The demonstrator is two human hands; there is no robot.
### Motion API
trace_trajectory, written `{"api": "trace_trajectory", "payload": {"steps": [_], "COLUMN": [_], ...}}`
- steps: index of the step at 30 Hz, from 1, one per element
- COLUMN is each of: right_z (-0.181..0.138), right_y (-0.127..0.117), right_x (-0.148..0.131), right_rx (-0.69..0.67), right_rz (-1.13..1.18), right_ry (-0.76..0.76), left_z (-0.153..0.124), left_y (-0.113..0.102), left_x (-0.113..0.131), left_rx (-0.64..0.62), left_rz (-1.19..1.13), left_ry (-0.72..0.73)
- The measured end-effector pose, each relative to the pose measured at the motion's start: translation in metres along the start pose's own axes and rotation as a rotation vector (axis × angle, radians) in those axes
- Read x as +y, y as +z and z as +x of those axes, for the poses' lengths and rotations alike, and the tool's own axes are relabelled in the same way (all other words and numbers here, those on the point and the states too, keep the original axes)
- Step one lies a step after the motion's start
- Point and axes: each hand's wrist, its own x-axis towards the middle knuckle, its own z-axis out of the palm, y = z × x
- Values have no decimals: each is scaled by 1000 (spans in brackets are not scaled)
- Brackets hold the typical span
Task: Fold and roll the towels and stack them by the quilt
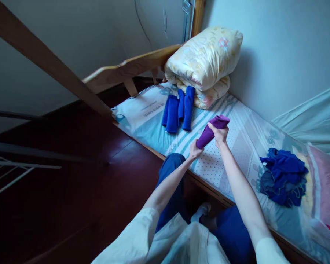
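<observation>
A rolled purple cloth [209, 135] is held above the bed between my two hands. My left hand [195, 149] grips its lower left end, fingers closed round it. Near the upper right end, my right hand [219, 135] is wrapped on the cloth with the thumb on top. Several blue rolled cloths [172, 113] lie side by side on the sheet, beyond my hands and to the left. A loose heap of crumpled blue cloths [286, 176] rests at the right, beside the pillow.
The bed [236, 154] has a patterned light blue sheet. A folded cream quilt [203, 60] is stacked at its far end, by a wooden headboard [137, 66]. A pink pillow [328, 183] lies at the right. A wooden post [49, 55] slants at the left, above a white rack [13, 172].
</observation>
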Motion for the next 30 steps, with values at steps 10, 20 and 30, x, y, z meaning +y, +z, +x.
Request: {"api": "trace_trajectory", "payload": {"steps": [10, 20, 30], "right_z": [25, 27, 34], "right_y": [115, 145, 156], "right_x": [-27, -6, 4], "right_rx": [-278, -360, -406], "right_rz": [-135, -170, -192], "right_ry": [-216, -205, -229], "left_z": [72, 88, 104], "left_y": [-74, -89, -90], "left_x": [10, -15, -25], "left_rx": [258, 271, 273], "left_rz": [-43, -12, -49], "left_ry": [-84, -174, -165]}}
